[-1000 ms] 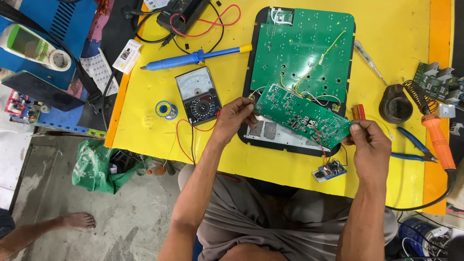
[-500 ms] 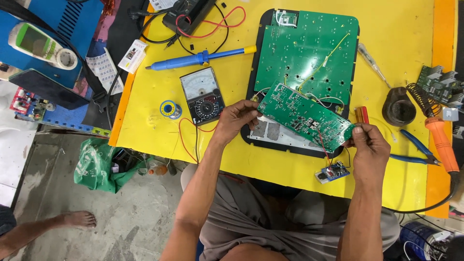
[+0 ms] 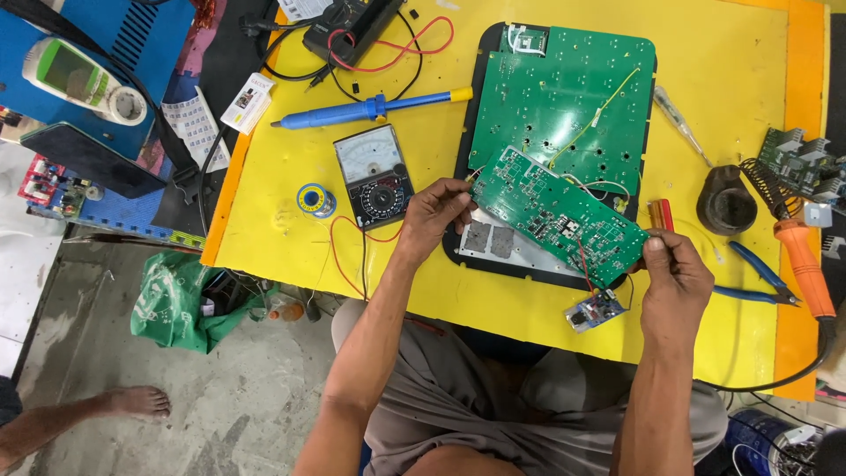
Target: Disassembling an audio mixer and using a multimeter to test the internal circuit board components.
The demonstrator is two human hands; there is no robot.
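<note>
A long green circuit board (image 3: 559,213) is held tilted above the yellow table (image 3: 546,308). My left hand (image 3: 437,214) grips its left end and my right hand (image 3: 675,275) pinches its right end. Thin wires run from it to a large green board (image 3: 564,97) lying in a black open casing (image 3: 464,256), and to a small blue module (image 3: 596,311) near the table's front edge.
An analog multimeter (image 3: 374,174), a solder spool (image 3: 315,199) and a blue desoldering pump (image 3: 370,110) lie at left. A soldering iron with orange handle (image 3: 802,264), blue pliers (image 3: 753,278), a black round stand (image 3: 727,200) sit at right. Another person's bare foot (image 3: 123,404) is on the floor.
The view shifted slightly. Both hands still hold the long board, which sits a little lower and more level than before.
</note>
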